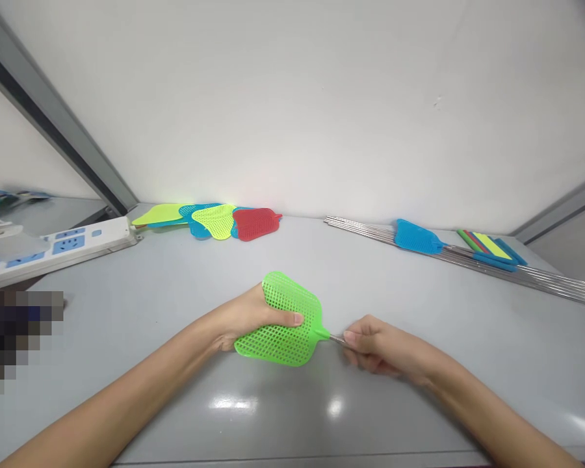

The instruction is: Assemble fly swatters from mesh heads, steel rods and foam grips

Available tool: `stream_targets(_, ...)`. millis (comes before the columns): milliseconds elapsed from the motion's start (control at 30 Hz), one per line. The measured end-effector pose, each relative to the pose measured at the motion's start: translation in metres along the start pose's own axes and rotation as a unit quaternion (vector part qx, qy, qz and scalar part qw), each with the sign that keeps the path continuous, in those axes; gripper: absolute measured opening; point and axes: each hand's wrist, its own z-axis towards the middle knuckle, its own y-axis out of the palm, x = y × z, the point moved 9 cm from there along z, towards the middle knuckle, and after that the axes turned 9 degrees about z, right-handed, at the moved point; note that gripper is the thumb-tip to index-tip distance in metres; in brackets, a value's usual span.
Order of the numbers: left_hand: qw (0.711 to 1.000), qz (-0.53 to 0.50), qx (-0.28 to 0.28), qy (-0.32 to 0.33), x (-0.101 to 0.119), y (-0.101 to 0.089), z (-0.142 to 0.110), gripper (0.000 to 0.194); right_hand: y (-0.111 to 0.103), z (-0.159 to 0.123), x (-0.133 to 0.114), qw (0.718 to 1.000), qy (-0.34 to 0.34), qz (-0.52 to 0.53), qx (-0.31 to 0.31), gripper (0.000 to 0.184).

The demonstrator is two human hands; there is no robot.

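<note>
The left hand point(241, 318) curls around the head of a green plastic fly swatter point(292, 344), its thumb pressed onto the square-holed mesh, above the near part of a grey table point(175, 403). The right hand point(383, 348) pinches the thin steel handle point(337, 338) between thumb and fingers, just beside the swatter's tapered neck.

Along the back edge of the grey desk point(175, 279), overlapping lime, blue and red plastic fly swatter heads point(217, 221) lie in a loose pile. Toward the back right corner, a blue plastic fly swatter point(416, 237) rests on long steel rods point(517, 276), beside a stack of multicoloured plastic strips point(490, 248). A white power strip point(63, 250) sits at the left edge.
</note>
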Motion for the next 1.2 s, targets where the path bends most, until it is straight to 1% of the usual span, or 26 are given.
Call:
stream_targets(67, 1.0, 0.004, 0.003, -0.003, 0.002, 0.0, -0.002, 0.035, 0.001, -0.002, 0.001, 0.999, 0.016, 0.025, -0.014, 0.038)
stream_targets(167, 1.0, 0.003, 0.011, -0.011, 0.005, -0.002, -0.005, 0.036, 0.003, -0.003, -0.002, 0.997, 0.023, 0.058, -0.04, 0.036)
stream_targets(333, 1.0, 0.006, 0.011, -0.016, 0.014, -0.004, -0.013, 0.033, 0.011, -0.002, -0.013, 0.988, -0.009, 0.11, -0.104, 0.033)
stream_targets(433, 1.0, 0.004, 0.019, -0.021, 0.017, -0.011, -0.016, 0.031, 0.014, -0.001, -0.016, 0.986, -0.021, 0.124, -0.114, 0.032)
stream_targets(500, 0.999, -0.011, 0.027, -0.027, 0.018, -0.019, -0.017, 0.033, 0.015, 0.0, -0.017, 0.983, -0.025, 0.139, -0.114, 0.033)
stream_targets(567, 0.998, -0.036, 0.052, 0.002, 0.025, -0.031, -0.018, 0.036, 0.016, 0.0, -0.019, 0.979, -0.031, 0.165, -0.113, 0.032)
stream_targets(633, 0.993, -0.067, 0.074, 0.064, 0.038, -0.042, -0.019, 0.041, 0.016, 0.0, -0.023, 0.972, -0.047, 0.204, -0.109, 0.03)
stream_targets(667, 0.989, -0.083, 0.075, 0.097, 0.045, -0.044, -0.02, 0.045, 0.015, 0.0, -0.026, 0.966, -0.06, 0.227, -0.105, 0.028)
stream_targets(700, 0.985, -0.096, 0.064, 0.125, 0.051, -0.042, -0.02, 0.05, 0.015, 0.0, -0.029, 0.96, -0.074, 0.25, -0.101, 0.026)
stream_targets(767, 0.979, -0.112, 0.029, 0.167, 0.058, -0.031, -0.019, 0.056, 0.015, 0.001, -0.034, 0.945, -0.105, 0.297, -0.094, 0.022)
stream_targets(800, 0.976, -0.114, 0.013, 0.187, 0.06, -0.024, -0.018, 0.055, 0.016, 0.002, -0.035, 0.937, -0.118, 0.317, -0.091, 0.02)
stream_targets(867, 0.97, -0.1, -0.002, 0.221, 0.061, -0.009, -0.015, 0.046, 0.021, 0.004, -0.037, 0.924, -0.138, 0.346, -0.089, 0.018)
stream_targets(900, 0.969, -0.087, 0.006, 0.229, 0.06, -0.003, -0.012, 0.041, 0.026, 0.006, -0.037, 0.921, -0.142, 0.352, -0.092, 0.017)
stream_targets(967, 0.971, -0.079, 0.04, 0.222, 0.051, 0.004, -0.006, 0.034, 0.04, 0.009, -0.034, 0.92, -0.133, 0.351, -0.111, 0.018)
stream_targets(1067, 0.963, -0.083, 0.111, 0.233, 0.043, 0.002, -0.002, 0.033, 0.06, 0.012, -0.028, 0.919, -0.104, 0.351, -0.146, 0.018)
stream_targets(1133, 0.956, -0.1, 0.142, 0.236, 0.038, 0.0, 0.0, 0.034, 0.065, 0.016, -0.024, 0.91, -0.096, 0.376, -0.145, 0.019)
stream_targets(1200, 0.955, -0.121, 0.155, 0.224, 0.032, -0.002, 0.002, 0.034, 0.065, 0.022, -0.022, 0.897, -0.094, 0.412, -0.131, 0.019)
